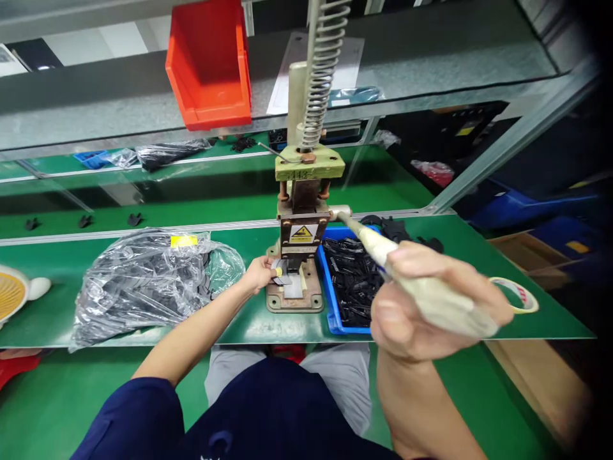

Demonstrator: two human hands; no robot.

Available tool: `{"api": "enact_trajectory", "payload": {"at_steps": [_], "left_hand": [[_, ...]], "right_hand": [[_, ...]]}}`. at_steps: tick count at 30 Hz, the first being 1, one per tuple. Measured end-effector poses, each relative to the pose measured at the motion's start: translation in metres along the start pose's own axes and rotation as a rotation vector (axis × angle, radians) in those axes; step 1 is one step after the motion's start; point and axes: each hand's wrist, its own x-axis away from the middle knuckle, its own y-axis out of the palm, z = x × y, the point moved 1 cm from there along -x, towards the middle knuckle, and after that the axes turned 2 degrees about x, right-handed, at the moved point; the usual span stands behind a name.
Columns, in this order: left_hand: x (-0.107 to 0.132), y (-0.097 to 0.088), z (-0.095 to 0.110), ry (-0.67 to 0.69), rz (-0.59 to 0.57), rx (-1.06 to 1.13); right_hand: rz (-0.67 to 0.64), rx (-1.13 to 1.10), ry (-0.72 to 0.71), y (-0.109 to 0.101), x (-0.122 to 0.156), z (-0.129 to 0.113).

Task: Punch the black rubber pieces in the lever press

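A hand press point(302, 239) with a tall coil spring point(325, 70) stands upright on the green workbench. My right hand point(426, 300) is wrapped round the press's lever point(371, 243), which is covered in pale tape and slants down toward me. At the left side of the press base, my left hand point(258, 275) pinches a small dark grey curved part point(279, 265) with a yellow spot on it. That part reaches in beside the metal block point(294, 286) under the ram. Whether it touches the ram, I cannot tell.
Left of the press lies a clear plastic bag point(143, 287) of dark parts. A blue tray point(335, 313) of black parts sits close on the right, with a tape roll point(517, 295) beyond. An orange bin point(211, 64) hangs over the shelf edge. Several small black pieces point(85, 221) lie behind.
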Motion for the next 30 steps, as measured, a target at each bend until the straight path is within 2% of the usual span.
{"api": "enact_trajectory", "payload": {"at_steps": [3,5,8,9,10,12,14,15,18,22,25,30], "left_hand": [[0.007,-0.004,-0.002,-0.015,0.037,0.072],[0.012,-0.01,-0.004,0.026,0.038,0.094],[0.022,-0.022,-0.006,0.075,0.012,0.089],[0.027,-0.026,-0.006,0.093,-0.005,0.08],[0.032,-0.03,-0.005,0.12,-0.027,0.064],[0.046,-0.037,0.0,0.238,-0.068,-0.018],[0.064,-0.041,0.007,0.448,-0.12,-0.193],[0.074,-0.043,0.011,0.568,-0.154,-0.298],[0.098,-0.046,0.017,0.846,-0.287,-0.564],[0.115,-0.048,0.012,1.022,-0.413,-0.705],[0.119,-0.048,0.006,1.186,-0.385,-0.663],[0.121,-0.047,0.008,1.431,-0.26,-0.545]], "right_hand": [[-0.049,-0.044,0.072,0.01,-0.023,0.007],[-0.08,-0.019,0.156,0.012,-0.016,0.01],[-0.07,0.112,0.328,0.005,0.027,0.01],[-0.052,0.158,0.421,0.002,0.046,0.01],[-0.089,0.177,0.548,0.0,0.066,0.011],[-0.298,0.175,0.841,-0.001,0.103,0.012],[-0.468,0.142,1.002,0.001,0.129,0.014],[-0.531,0.115,1.04,0.004,0.136,0.015],[-0.714,-0.005,1.073,0.011,0.137,0.019],[-0.967,-0.183,1.003,0.014,0.121,0.019],[-1.042,-0.254,0.923,0.015,0.115,0.017],[-1.01,-0.279,0.812,0.02,0.119,0.015]]}}
